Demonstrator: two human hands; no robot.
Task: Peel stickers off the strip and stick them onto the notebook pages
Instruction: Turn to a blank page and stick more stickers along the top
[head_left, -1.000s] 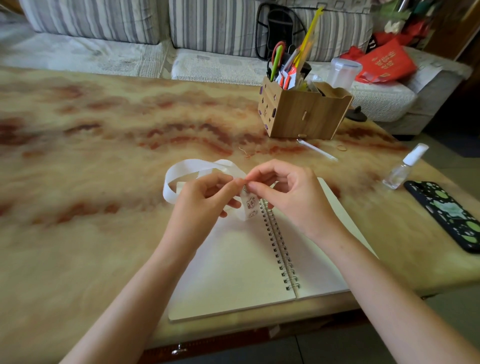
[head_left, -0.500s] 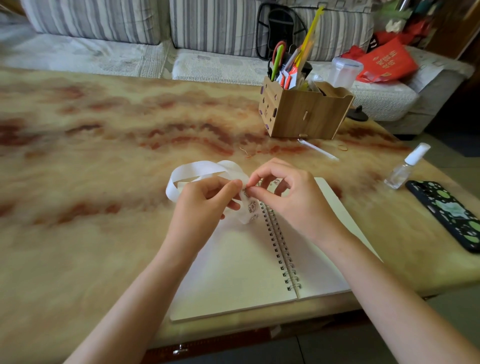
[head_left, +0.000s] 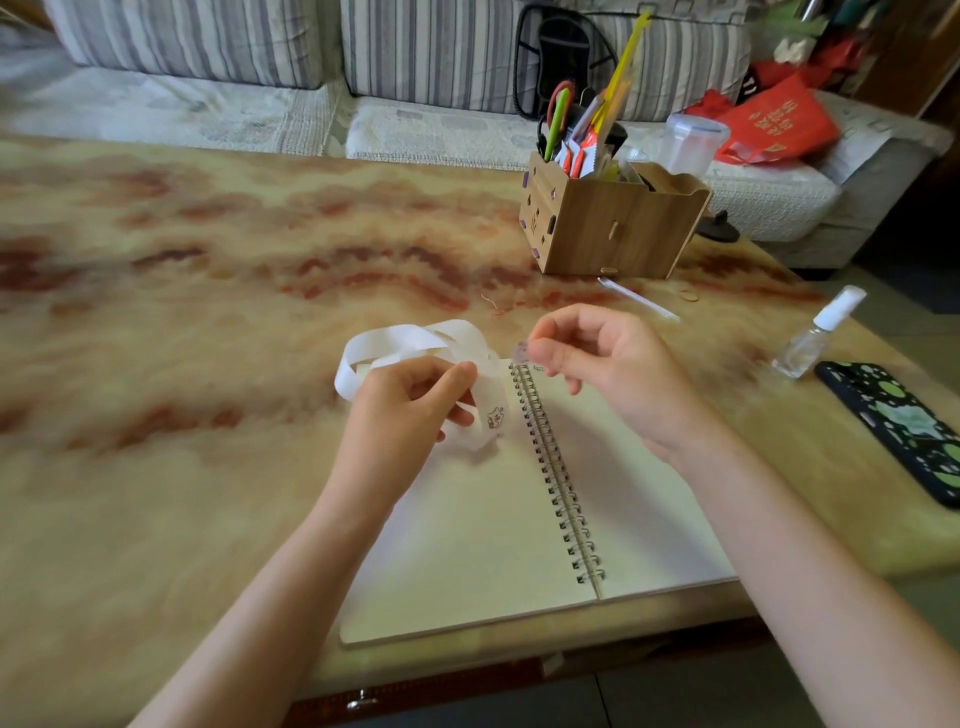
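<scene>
Left hand (head_left: 410, 400): held over the upper part of the left page with fingers curled; its grip is closed on the strip (head_left: 395, 340), which is pinched between thumb and fingers.
Strip: a white backing ribbon, looped over the surface (head_left: 156, 322) just beyond the left hand; its free end hangs past the thumb beside the spiral, and one printed sticker (head_left: 496, 415) is seen on that end.
Right hand (head_left: 613, 374): raised over the top of the right page; the grip is narrowed to a pinch of thumb and forefinger, the other fingers loosely curled.
Peeled sticker (head_left: 521, 353): small, pale and blurred; held at the right fingertips, apart from the strip, above the notebook's top edge.
Notebook (head_left: 467, 535): laid open and flat at the near edge of the surface, its spiral binding running between the two hands; cream pages are shown.
Wooden organiser (head_left: 613, 228): set on the far right of the surface, filled with scissors and pens.
Spray bottle (head_left: 815, 338): placed right of the notebook, just beside the phone.
Phone (head_left: 904, 421): laid flat near the right edge, in a dark case with green patches.
Sofa (head_left: 208, 47): striped cushions are seen behind the surface.
</scene>
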